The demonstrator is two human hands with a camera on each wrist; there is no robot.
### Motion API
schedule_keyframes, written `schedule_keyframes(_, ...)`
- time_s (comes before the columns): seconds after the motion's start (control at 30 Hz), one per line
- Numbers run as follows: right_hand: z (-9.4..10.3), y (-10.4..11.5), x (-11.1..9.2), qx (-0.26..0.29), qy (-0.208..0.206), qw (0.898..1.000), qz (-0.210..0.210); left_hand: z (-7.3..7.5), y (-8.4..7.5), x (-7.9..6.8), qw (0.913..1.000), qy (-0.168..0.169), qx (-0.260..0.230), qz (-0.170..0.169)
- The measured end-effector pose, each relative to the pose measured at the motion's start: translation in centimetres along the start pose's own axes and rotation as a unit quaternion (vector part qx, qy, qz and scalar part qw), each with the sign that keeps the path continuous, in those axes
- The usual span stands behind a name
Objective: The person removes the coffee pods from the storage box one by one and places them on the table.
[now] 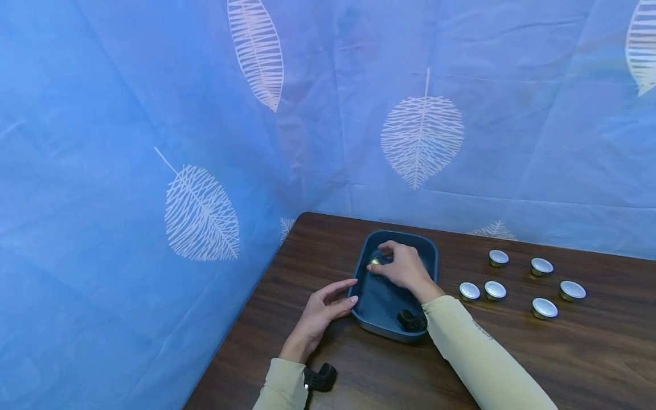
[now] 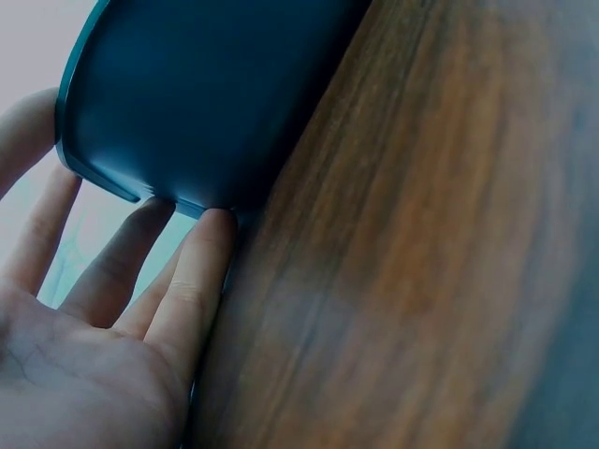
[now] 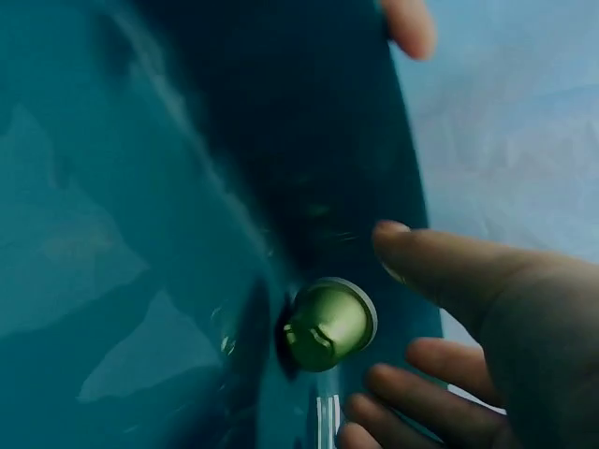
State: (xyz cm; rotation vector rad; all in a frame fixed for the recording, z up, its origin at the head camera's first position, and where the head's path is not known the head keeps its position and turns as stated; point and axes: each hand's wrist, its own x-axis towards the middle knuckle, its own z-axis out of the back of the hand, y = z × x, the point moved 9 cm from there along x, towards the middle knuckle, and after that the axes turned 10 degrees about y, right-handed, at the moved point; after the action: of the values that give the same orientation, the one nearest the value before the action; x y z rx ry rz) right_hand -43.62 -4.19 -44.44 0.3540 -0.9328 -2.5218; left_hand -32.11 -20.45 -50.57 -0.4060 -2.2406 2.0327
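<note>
Nearest to me, my left hand (image 1: pixel 320 316) lies flat on the dark wooden table (image 1: pixel 512 364), fingers straight and relaxed, holding nothing. Its fingertips (image 2: pixel 211 234) touch the outer wall of the blue tray (image 1: pixel 365 250) at its left side; the left wrist view shows them pressed against the tray's rim where it meets the wood.

Just beyond, my right hand (image 1: pixel 402 267) reaches over the tray's near edge and down into it. Its fingers are loosely spread and bent around a small green capsule (image 3: pixel 328 323), close to it, but I cannot tell whether any of them actually touches it. The capsule lies on its side on the tray floor, toward the far left part of the tray, its foil rim turned toward my palm.

Off to the right on the table, well apart from the tray, six more capsules (image 1: pixel 512 282) stand with their silver tops up in a loose cluster.

Farthest back, a blue curtain (image 1: pixel 154 142) printed with white leaves hangs behind and along the left of the table.
</note>
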Motion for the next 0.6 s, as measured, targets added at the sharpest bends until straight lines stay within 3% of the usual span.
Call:
schedule_keyframes(0.17, -1.0, 0.0, 0.6, 0.008, 0.025, 1.000, 0.000, 0.1, 0.1, 0.0, 1.0000, -0.005, -0.001, -0.002)
schedule_keyframes(0.6, -1.5, 0.3, 0.6, -0.007, 0.034, 0.999, -0.009, -0.1, 0.0, 0.0, 1.0000, -0.002, -0.007, -0.002)
